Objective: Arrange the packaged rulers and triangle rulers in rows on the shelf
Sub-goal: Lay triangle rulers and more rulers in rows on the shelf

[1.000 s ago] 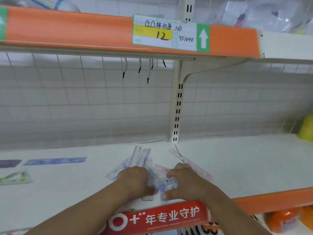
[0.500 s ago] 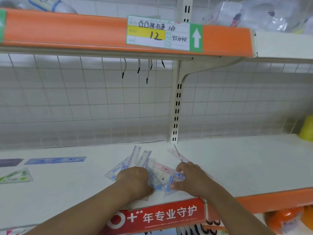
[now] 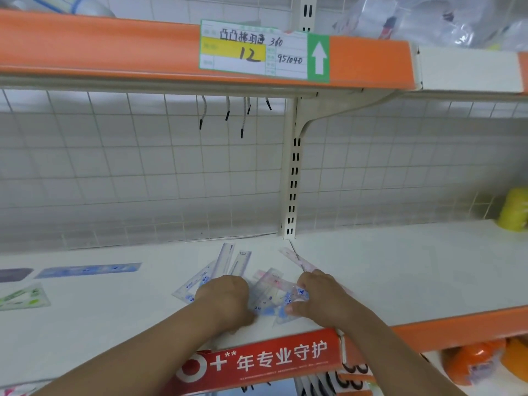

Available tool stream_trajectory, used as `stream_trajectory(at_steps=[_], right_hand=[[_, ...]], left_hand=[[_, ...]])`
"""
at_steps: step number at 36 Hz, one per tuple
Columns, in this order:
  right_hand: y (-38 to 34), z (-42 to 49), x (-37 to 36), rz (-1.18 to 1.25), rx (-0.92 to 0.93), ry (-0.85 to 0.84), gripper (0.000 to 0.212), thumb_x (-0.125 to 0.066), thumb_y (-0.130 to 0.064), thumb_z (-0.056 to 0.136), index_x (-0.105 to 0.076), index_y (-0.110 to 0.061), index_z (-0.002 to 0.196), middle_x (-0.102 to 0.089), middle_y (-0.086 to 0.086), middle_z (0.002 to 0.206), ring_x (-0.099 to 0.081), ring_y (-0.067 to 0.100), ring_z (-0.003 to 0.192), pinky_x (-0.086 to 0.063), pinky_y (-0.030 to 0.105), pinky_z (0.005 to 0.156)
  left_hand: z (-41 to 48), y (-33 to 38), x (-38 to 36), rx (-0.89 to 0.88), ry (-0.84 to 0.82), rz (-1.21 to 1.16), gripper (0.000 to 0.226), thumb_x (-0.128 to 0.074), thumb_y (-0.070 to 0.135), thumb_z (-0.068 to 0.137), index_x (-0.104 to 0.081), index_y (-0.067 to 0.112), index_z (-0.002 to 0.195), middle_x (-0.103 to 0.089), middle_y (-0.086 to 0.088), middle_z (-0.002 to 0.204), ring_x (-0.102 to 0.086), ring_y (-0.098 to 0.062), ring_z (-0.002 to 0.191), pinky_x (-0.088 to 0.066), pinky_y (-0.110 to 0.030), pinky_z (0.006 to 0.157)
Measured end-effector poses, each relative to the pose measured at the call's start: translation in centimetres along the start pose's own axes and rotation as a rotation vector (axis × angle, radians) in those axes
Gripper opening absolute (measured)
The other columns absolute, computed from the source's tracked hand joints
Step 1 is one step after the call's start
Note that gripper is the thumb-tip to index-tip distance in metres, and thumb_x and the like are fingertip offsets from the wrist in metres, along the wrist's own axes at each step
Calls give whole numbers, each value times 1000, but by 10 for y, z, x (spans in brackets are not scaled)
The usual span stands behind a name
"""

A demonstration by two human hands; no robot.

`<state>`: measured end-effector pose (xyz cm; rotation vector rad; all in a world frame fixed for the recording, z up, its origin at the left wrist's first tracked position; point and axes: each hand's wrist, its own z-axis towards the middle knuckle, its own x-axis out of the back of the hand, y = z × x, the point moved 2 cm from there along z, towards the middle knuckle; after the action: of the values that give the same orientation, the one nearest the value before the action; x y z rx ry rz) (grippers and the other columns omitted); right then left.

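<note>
Near the front edge of the white metal shelf [image 3: 400, 275], a loose heap of clear-plastic packaged rulers and triangle rulers [image 3: 265, 284] lies fanned out between both hands. The right hand [image 3: 320, 298] pinches a blue-printed triangle packet [image 3: 283, 298] between thumb and fingers. The left hand [image 3: 225, 301] rests knuckles-up on the heap, and whether its hidden fingers grip anything cannot be told. Slick wrappers this close to the lip could slide off past the red sign strip [image 3: 271, 358] if the heap is dragged forward, and a hurried pull could scatter the packets crookedly.
</note>
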<state>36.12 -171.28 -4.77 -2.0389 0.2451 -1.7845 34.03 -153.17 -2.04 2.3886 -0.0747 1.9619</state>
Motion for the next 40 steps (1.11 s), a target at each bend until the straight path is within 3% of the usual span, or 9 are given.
stream_trajectory(at_steps=[3, 8, 13, 20, 24, 30, 33, 36, 40], right_hand=[[1, 0, 0, 3, -13, 0, 55, -66, -52, 80, -48, -17, 118, -46, -1, 116, -43, 16, 108, -40, 28, 88], [-2, 0, 4, 40, -17, 18, 45, -64, -41, 86, -47, -14, 118, -48, -2, 107, -48, 15, 97, -40, 26, 80], [-3, -1, 4, 58, 5, 50, 47, -59, -34, 92, -42, -16, 132, -48, 3, 130, -47, 19, 117, -40, 29, 95], [-1, -1, 0, -37, 15, 66, 58, -41, -37, 100, -18, -18, 150, -29, 7, 137, -50, 17, 112, -41, 28, 98], [1, -2, -1, -7, 22, 44, 59, -50, -48, 92, -33, -16, 139, -28, 1, 125, -47, 11, 95, -44, 26, 91], [0, -4, 0, 9, 43, -14, 95, -68, -57, 77, -20, -16, 148, -25, 0, 132, -44, 12, 117, -42, 23, 98], [-2, -5, 1, 28, 59, 1, 90, -68, -54, 78, -22, -18, 147, -26, -2, 129, -44, 10, 115, -44, 22, 97], [-2, -6, 2, 37, 56, 4, 91, -66, -54, 80, -19, -17, 148, -25, -2, 130, -43, 10, 116, -44, 22, 97], [-2, -6, 2, 45, 62, 7, 92, -67, -57, 77, -20, -19, 147, -27, -4, 124, -44, 10, 114, -46, 23, 93]], left_hand=[[0, -1, 1, -4, 12, 15, 37, -61, 46, 85, -59, 17, 107, -62, 2, 103, -61, -18, 100, -46, -28, 79], [0, -4, 2, -19, -17, 4, 37, -64, 46, 83, -58, 17, 105, -51, 6, 86, -53, -16, 84, -45, -27, 75], [1, -7, 2, -49, 12, -24, 29, -58, 39, 87, -60, 16, 106, -63, -2, 107, -60, -20, 100, -48, -30, 81], [6, -12, -3, -74, 9, -73, 28, -50, 18, 94, -52, 13, 121, -58, -6, 121, -57, -22, 108, -47, -30, 87], [9, -15, -4, -58, 15, -140, 40, -50, 8, 91, -44, 14, 130, -58, -7, 121, -57, -21, 99, -49, -31, 82], [11, -17, -5, -90, -13, -152, 35, -45, 2, 92, -46, 5, 127, -50, -15, 127, -45, -12, 79, -41, -20, 67], [13, -16, -7, -65, 25, -205, 30, -40, 6, 97, -48, 1, 124, -46, -17, 130, -25, -3, 62, -32, -15, 57], [17, -19, -11, -88, 84, -224, 34, -39, 26, 101, -47, 4, 125, -44, -16, 126, -43, -11, 76, -38, -22, 75], [18, -19, -12, -75, 22, -269, 35, -40, 37, 100, -50, 10, 121, -45, -10, 119, -54, -20, 95, -44, -28, 81]])
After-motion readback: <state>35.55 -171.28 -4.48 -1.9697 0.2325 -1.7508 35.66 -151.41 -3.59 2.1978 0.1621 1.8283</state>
